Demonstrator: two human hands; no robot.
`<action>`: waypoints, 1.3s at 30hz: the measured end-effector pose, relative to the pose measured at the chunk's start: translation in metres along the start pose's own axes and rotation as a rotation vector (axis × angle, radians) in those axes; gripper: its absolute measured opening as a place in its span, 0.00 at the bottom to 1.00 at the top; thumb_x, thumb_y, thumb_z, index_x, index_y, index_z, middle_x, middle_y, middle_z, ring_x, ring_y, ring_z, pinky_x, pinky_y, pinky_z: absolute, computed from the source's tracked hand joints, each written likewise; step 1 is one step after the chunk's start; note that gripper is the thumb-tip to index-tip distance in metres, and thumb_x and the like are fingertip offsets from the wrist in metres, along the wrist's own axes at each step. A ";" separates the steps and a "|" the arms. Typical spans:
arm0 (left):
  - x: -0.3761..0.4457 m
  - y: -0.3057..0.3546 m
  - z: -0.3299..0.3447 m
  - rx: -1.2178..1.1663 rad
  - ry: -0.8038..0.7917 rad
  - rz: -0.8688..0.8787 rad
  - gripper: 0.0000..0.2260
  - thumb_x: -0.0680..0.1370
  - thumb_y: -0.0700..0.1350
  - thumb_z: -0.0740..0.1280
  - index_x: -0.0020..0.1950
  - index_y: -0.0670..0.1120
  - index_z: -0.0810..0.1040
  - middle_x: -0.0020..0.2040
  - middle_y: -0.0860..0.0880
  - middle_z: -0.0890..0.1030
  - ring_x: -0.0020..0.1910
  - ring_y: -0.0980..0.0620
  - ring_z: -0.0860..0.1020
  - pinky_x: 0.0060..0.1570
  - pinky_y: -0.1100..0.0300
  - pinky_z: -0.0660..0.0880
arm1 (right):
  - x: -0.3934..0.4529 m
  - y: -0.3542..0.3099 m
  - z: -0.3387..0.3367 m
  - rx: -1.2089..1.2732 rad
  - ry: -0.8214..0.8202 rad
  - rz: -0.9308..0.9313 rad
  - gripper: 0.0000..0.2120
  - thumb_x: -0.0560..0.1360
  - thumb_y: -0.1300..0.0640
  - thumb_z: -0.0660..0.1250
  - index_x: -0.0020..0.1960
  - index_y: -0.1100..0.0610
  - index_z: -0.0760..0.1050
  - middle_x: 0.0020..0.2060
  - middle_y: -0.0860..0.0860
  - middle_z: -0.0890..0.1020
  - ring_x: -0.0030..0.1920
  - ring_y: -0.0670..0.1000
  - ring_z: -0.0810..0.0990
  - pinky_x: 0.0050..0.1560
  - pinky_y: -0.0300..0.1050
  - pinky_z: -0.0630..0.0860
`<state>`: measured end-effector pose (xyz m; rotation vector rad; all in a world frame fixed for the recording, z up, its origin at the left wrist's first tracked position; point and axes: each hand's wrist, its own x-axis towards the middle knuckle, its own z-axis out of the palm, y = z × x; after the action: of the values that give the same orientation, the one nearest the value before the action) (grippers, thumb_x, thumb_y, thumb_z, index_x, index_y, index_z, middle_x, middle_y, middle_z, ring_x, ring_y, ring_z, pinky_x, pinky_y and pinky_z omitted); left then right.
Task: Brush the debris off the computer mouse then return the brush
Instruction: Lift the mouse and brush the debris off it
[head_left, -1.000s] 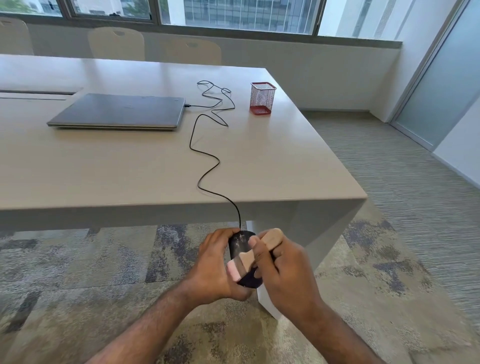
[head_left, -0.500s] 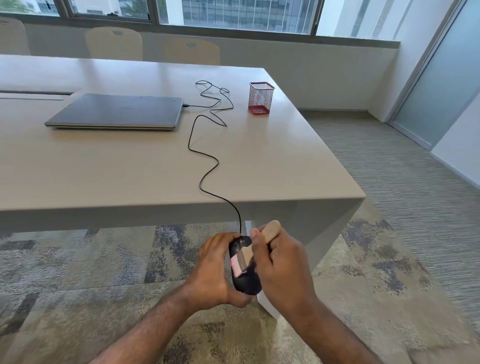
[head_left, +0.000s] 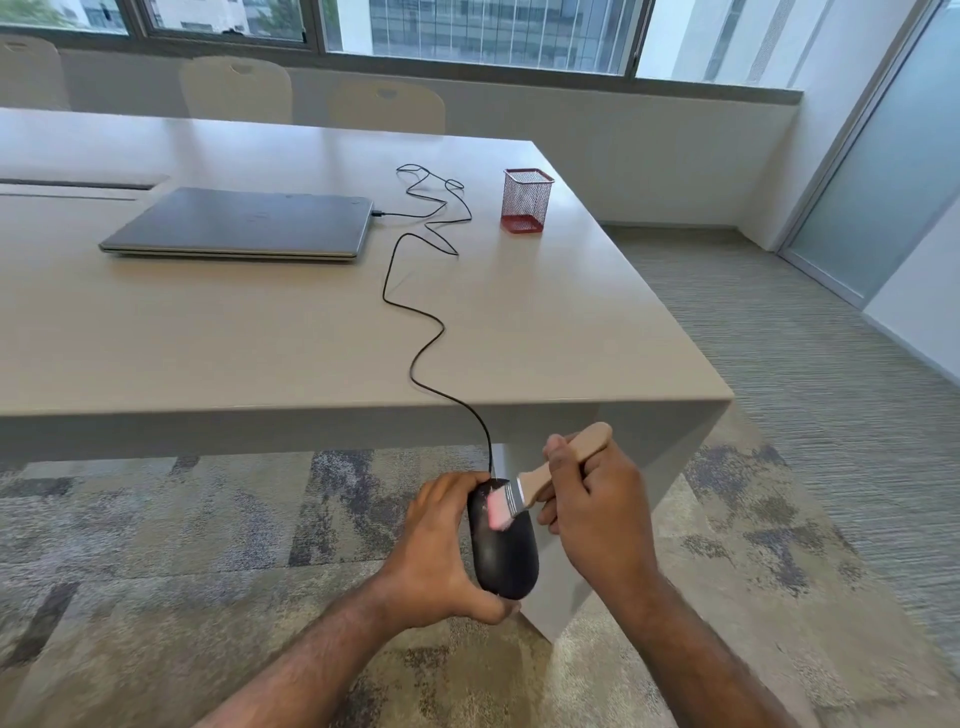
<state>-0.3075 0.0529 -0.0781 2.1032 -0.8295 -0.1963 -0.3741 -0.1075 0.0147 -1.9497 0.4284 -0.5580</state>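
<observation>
1. Head view, orientation. We note a black computer mouse (head_left: 501, 545) held in the air below the near edge of the table (head_left: 545, 332). Its long axis runs from near us toward the table, cable end farthest from us. The brush (head_left: 540, 480) lies slantwise across that end: pink bristles down and left on the mouse's far top surface, wooden handle rising up and right.

2. Head view, surface and room. We record a pale table carrying a closed grey laptop (head_left: 244, 223), a red mesh pen cup (head_left: 526, 200) near the right edge, and a black cable (head_left: 415, 312) that winds from the laptop's side across the top and drops over the near edge to the mouse. Pale chairs (head_left: 236, 88) stand behind the table under a row of windows (head_left: 467, 31). The floor is patterned grey carpet (head_left: 208, 519); a frosted glass door (head_left: 883, 182) is at right.

3. Head view, hands. The left hand (head_left: 436, 551) grasps the mouse from its left side, fingers curled over the far end and thumb under the near end. The right hand (head_left: 597, 514) is just right of the mouse, fingers wrapped round the brush handle. The bristles touch the mouse between the two hands. Whether debris is on the mouse we cannot tell.
</observation>
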 end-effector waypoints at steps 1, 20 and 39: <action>0.000 0.000 0.000 0.004 -0.003 0.004 0.49 0.53 0.60 0.80 0.69 0.65 0.60 0.63 0.74 0.59 0.67 0.67 0.61 0.64 0.70 0.61 | -0.001 0.003 0.001 0.005 -0.010 0.016 0.14 0.82 0.50 0.63 0.41 0.56 0.74 0.27 0.55 0.82 0.26 0.54 0.81 0.29 0.52 0.79; -0.001 -0.001 0.003 -0.003 -0.016 0.013 0.49 0.53 0.60 0.80 0.72 0.60 0.63 0.65 0.66 0.64 0.68 0.62 0.64 0.69 0.59 0.66 | 0.010 -0.002 -0.014 0.017 -0.010 -0.013 0.13 0.82 0.49 0.63 0.43 0.55 0.76 0.29 0.54 0.83 0.25 0.50 0.82 0.29 0.50 0.80; -0.004 0.004 0.005 -0.024 0.010 0.008 0.50 0.53 0.59 0.82 0.72 0.58 0.65 0.65 0.65 0.65 0.68 0.63 0.64 0.64 0.70 0.62 | -0.001 -0.011 -0.002 -0.141 -0.004 -0.150 0.14 0.82 0.49 0.62 0.41 0.55 0.73 0.30 0.54 0.81 0.31 0.55 0.82 0.33 0.55 0.79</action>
<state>-0.3140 0.0506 -0.0790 2.0768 -0.8254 -0.1905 -0.3759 -0.1039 0.0258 -2.1301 0.3287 -0.6344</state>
